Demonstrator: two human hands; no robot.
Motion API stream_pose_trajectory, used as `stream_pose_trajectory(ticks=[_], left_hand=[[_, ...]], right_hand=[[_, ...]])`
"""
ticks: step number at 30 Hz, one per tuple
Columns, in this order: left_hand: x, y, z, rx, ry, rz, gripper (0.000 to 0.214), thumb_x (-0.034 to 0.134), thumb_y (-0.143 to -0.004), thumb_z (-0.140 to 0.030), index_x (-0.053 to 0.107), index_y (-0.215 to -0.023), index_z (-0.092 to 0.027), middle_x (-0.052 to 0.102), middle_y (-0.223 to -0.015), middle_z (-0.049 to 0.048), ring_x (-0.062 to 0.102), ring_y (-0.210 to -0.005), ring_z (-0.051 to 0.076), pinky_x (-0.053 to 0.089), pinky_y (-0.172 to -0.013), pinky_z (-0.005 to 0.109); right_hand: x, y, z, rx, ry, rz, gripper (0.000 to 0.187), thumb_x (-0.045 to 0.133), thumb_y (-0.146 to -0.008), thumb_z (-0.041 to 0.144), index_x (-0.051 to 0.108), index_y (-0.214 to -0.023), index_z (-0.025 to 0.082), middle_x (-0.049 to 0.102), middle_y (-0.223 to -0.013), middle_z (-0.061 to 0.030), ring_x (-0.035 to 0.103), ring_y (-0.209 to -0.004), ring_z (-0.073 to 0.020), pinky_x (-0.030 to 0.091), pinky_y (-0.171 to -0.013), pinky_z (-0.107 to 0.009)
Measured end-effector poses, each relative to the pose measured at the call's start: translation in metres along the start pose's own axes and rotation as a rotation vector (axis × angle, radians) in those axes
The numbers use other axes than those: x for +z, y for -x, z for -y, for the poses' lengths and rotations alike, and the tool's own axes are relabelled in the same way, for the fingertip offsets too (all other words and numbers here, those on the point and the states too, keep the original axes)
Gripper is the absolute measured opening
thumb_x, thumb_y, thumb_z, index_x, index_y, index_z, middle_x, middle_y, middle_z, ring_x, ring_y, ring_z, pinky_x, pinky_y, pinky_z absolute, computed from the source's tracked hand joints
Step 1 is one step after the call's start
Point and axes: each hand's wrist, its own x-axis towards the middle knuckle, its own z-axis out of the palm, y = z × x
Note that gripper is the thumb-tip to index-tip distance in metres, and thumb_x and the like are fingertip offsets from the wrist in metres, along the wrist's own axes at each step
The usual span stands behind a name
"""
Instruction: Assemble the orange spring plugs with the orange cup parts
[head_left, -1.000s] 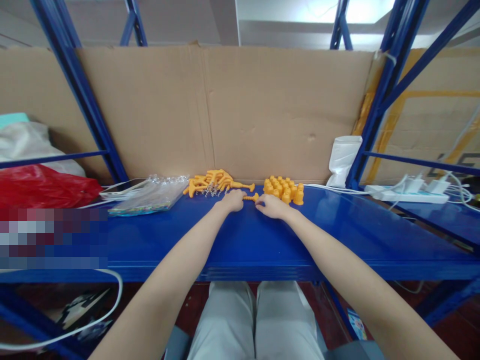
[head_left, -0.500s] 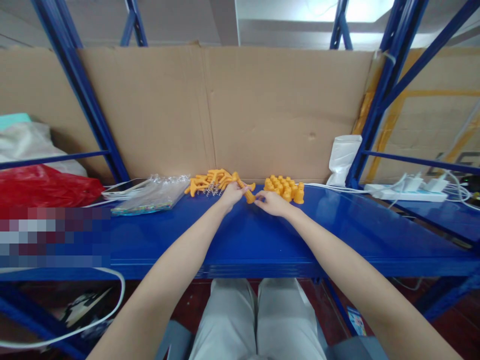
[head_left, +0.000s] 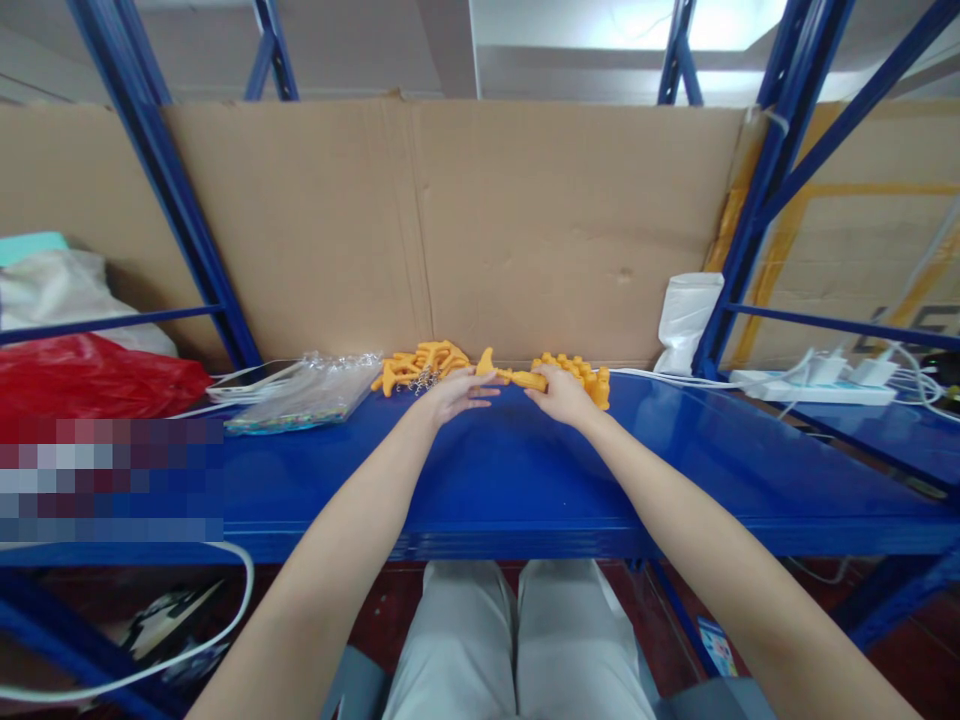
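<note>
A yellow-orange plastic corkscrew [head_left: 529, 380] lies level above the blue shelf, its T-shaped handle end pointing left. My right hand [head_left: 564, 396] is closed around its thicker end. My left hand [head_left: 459, 392] is open by the handle end, fingers stretched to the right; whether it touches the handle I cannot tell. Behind my left hand lies a heap of orange T-shaped handles [head_left: 431, 358] with silvery metal spirals [head_left: 424, 380]. Beyond my right hand several orange bell-shaped pieces [head_left: 600, 385] stand upright close together, partly hidden by it.
A blue metal shelf [head_left: 510, 480] carries everything, backed by a cardboard sheet [head_left: 525, 230]. Left are clear plastic bags [head_left: 307, 392] and a red bag [head_left: 97, 378]. Right are a white pouch [head_left: 688, 322] and a white power strip [head_left: 817, 388] with cables.
The corkscrew has swung from slanting down to nearly level and moved right. My right hand has closed on its thick end, while my left hand has opened its fingers and shifted slightly left.
</note>
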Motion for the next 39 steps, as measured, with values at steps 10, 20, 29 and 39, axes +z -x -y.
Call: stream_pose_trajectory(ticks=[10,20,29,39], left_hand=[[0.012,0.006,-0.007,0.043,-0.124,-0.170,0.025,0.051,-0.099,-0.029,0.060,-0.081,-0.013,0.069,-0.060,0.0039,0.058,-0.045,0.009,0.043,-0.046,0.018],[0.020,0.001,-0.006,-0.006,-0.086,-0.189,0.017,0.053,-0.098,-0.023,0.055,-0.083,-0.016,0.062,-0.053,-0.0005,0.051,-0.036,0.008,0.028,-0.036,0.017],[0.017,0.000,-0.006,0.202,0.013,-0.167,0.024,0.060,-0.095,-0.034,0.051,-0.079,-0.017,0.070,-0.067,0.0031,0.067,-0.058,0.013,0.042,-0.046,0.017],[0.033,0.008,-0.001,0.340,-0.070,0.042,0.022,0.069,-0.089,-0.031,0.052,-0.096,-0.018,0.073,-0.081,0.0026,0.072,-0.073,0.014,0.056,-0.061,0.022]], right_hand=[[-0.009,0.001,0.004,-0.031,0.043,0.078,0.021,0.061,-0.087,0.015,0.070,-0.107,0.018,0.072,-0.108,-0.0093,0.065,-0.100,-0.0216,0.047,-0.090,-0.034],[-0.018,0.004,0.010,0.019,0.177,0.087,0.029,0.062,-0.090,0.018,0.065,-0.118,0.020,0.066,-0.128,-0.0145,0.063,-0.114,-0.0285,0.046,-0.097,-0.040],[-0.014,-0.004,-0.006,0.157,-0.431,-0.055,0.024,0.062,-0.090,0.040,0.057,-0.103,0.020,0.071,-0.093,-0.0054,0.064,-0.067,-0.0134,0.051,-0.061,-0.025],[-0.021,-0.008,-0.001,0.394,-0.447,-0.338,0.046,0.045,-0.093,0.054,0.045,-0.058,0.023,0.047,-0.050,0.0015,0.050,-0.055,-0.0154,0.038,-0.054,-0.026]])
